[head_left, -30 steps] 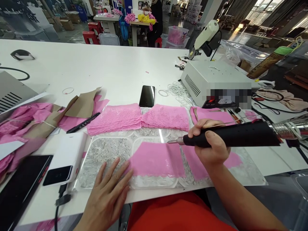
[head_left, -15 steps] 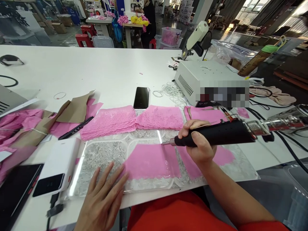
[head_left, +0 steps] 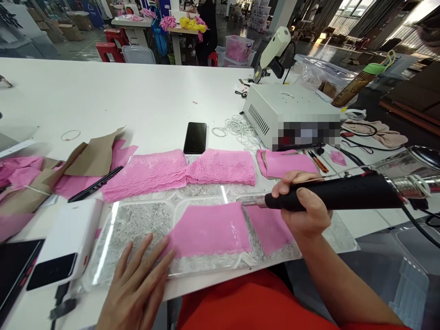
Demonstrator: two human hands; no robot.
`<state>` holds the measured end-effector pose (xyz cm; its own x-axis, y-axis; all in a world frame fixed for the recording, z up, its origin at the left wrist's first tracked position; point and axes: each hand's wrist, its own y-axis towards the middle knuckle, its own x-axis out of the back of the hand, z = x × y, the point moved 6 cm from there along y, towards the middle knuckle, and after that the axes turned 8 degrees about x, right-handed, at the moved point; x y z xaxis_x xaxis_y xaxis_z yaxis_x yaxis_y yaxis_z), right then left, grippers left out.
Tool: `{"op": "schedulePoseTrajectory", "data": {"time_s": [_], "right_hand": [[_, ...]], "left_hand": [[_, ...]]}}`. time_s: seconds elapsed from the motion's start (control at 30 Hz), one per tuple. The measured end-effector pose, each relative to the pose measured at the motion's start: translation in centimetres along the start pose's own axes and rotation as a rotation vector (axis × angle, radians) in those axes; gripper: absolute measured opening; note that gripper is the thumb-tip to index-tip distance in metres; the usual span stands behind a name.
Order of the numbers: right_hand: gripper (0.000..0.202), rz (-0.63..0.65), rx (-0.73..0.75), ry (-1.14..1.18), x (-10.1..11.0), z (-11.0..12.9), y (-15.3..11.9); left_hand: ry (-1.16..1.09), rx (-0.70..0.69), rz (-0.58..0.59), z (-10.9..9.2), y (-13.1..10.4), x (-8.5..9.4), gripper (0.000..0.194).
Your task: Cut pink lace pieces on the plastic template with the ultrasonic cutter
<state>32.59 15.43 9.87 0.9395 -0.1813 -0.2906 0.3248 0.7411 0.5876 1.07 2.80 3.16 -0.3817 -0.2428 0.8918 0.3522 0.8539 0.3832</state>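
The right hand (head_left: 304,204) is wrapped around the black grip of the tool (head_left: 347,192), thumb on top. Its metal tip has travelled right along the top edge of the pink piece (head_left: 213,229) and is now at its top right corner; a half second ago it was well short of that corner. The pink piece lies flat on the patterned mat (head_left: 137,217), and the darker crease that ran down near its right side no longer shows.

The left hand (head_left: 137,282) is spread open, gripping nothing, its fingertips pressed on the left edge of the pink piece as before. The second piece (head_left: 270,229) shows just right of it; the pink part formerly seen beyond the right wrist is out of sight.

Behind, on the white surface (head_left: 137,101), two lace stacks (head_left: 147,174) sit in front of the phone (head_left: 195,137), unchanged.
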Motion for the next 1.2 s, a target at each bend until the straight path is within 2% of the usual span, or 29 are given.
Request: {"op": "schedulePoseTrajectory", "data": {"time_s": [0.17, 0.33, 0.87, 1.03, 1.2], "right_hand": [[0.01, 0.059, -0.046, 0.047, 0.1, 0.5, -0.5], [0.01, 0.063, -0.068, 0.069, 0.3, 0.5, -0.9], [0.007, 0.126, -0.062, 0.123, -0.1, 0.4, -1.0], [0.01, 0.101, -0.092, 0.151, 0.7, 1.3, -1.1], [0.012, 0.147, -0.159, 0.168, 1.3, 2.1, -2.0]], "left_hand": [[-0.016, 0.004, 0.004, 0.0, 0.1, 0.0, 0.053], [-0.018, 0.004, 0.016, 0.0, 0.1, -0.1, 0.053], [-0.012, -0.009, 0.001, -0.3, 0.4, 0.1, 0.054], [-0.004, -0.017, -0.002, -0.2, 0.3, 0.0, 0.053], [-0.003, -0.009, 0.003, -0.3, 0.2, -0.1, 0.053]]}}
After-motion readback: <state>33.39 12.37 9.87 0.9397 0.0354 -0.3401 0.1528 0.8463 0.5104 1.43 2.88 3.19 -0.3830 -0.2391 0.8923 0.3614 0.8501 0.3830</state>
